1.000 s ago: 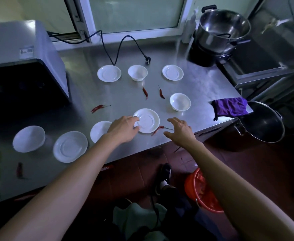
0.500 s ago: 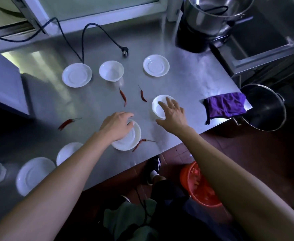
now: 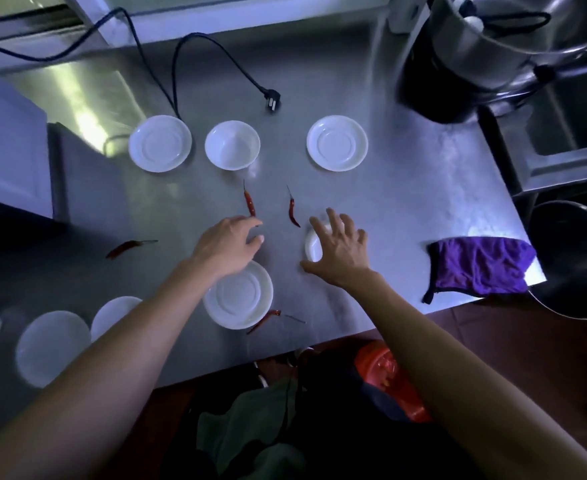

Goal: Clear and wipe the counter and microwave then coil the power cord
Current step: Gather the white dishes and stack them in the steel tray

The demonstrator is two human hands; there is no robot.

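Note:
Several white saucers and small bowls lie spread over the steel counter (image 3: 406, 202). My left hand (image 3: 228, 244) hovers open just beyond the near saucer (image 3: 242, 301), its fingertips next to a red chili (image 3: 250, 202). My right hand (image 3: 340, 247) is spread open over a small white bowl (image 3: 312, 245), mostly hiding it. A second chili (image 3: 292, 211) lies between my hands. The black power cord (image 3: 198, 50) loops across the back of the counter, its plug (image 3: 273, 102) lying loose. The microwave (image 3: 8, 157) stands at the left. A purple cloth (image 3: 481, 265) lies at the right edge.
More chilies lie at the left (image 3: 127, 245) and by the front edge (image 3: 264, 318). Saucers (image 3: 160, 143) (image 3: 337, 143) and a bowl (image 3: 232, 144) stand at the back, more dishes (image 3: 53, 344) front left. A steel pot (image 3: 493, 39) stands back right, a pan (image 3: 576, 258) beyond the edge, a red bucket (image 3: 385, 379) below.
My left hand has left the near saucer and moved forward to the chili. My right hand moved from the counter's front edge onto the small bowl. The view has shifted forward and right.

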